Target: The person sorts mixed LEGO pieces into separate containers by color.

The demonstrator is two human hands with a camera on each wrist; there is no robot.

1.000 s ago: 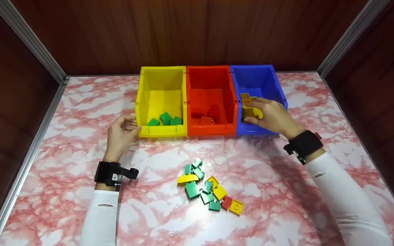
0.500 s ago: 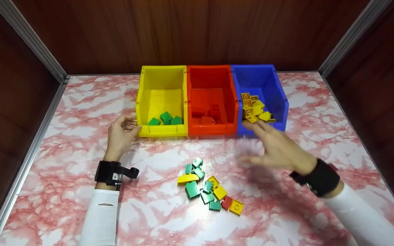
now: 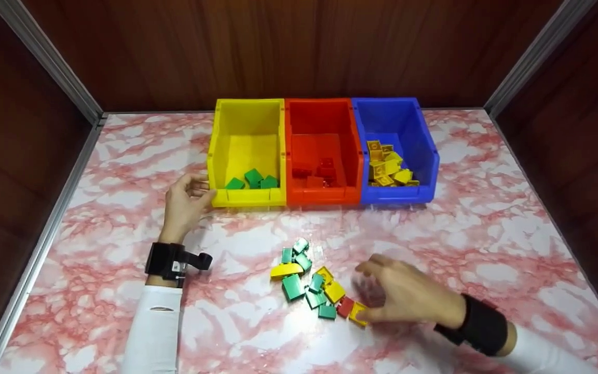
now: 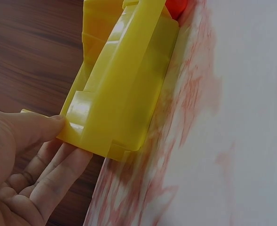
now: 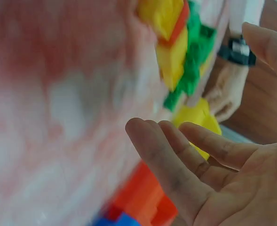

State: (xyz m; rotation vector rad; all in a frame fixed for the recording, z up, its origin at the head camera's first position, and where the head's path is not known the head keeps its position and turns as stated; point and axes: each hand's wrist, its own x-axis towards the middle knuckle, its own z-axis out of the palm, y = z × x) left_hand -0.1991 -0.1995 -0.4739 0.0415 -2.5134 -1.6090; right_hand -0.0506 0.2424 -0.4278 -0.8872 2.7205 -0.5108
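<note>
My left hand point(image 3: 187, 203) holds the front left corner of the yellow bin point(image 3: 247, 198); the left wrist view shows the thumb and fingertips against the bin's wall point(image 4: 114, 99). Over the right end of a loose pile of toy bricks, my right hand point(image 3: 408, 293) spreads its thumb and fingers apart with nothing between them. Its thumb overlaps the nearest yellow brick point(image 3: 357, 312) in the head view. Beside that lie a red brick point(image 3: 345, 306), another yellow brick point(image 3: 335, 292) and several green bricks point(image 3: 293, 287). A long yellow brick point(image 3: 284, 271) lies on the pile's left side.
A red bin point(image 3: 324, 197) with red bricks and a blue bin point(image 3: 397, 195) with yellow bricks point(image 3: 392, 167) stand beside the yellow one, which has green bricks point(image 3: 253, 178) in it. Dark wood panels point(image 3: 299, 52) enclose the marbled table point(image 3: 236, 337) at back and sides.
My right hand has left the blue bin, where yellow bricks now show uncovered, and has come down toward the right end of the pile. My left hand stays at the yellow bin.
</note>
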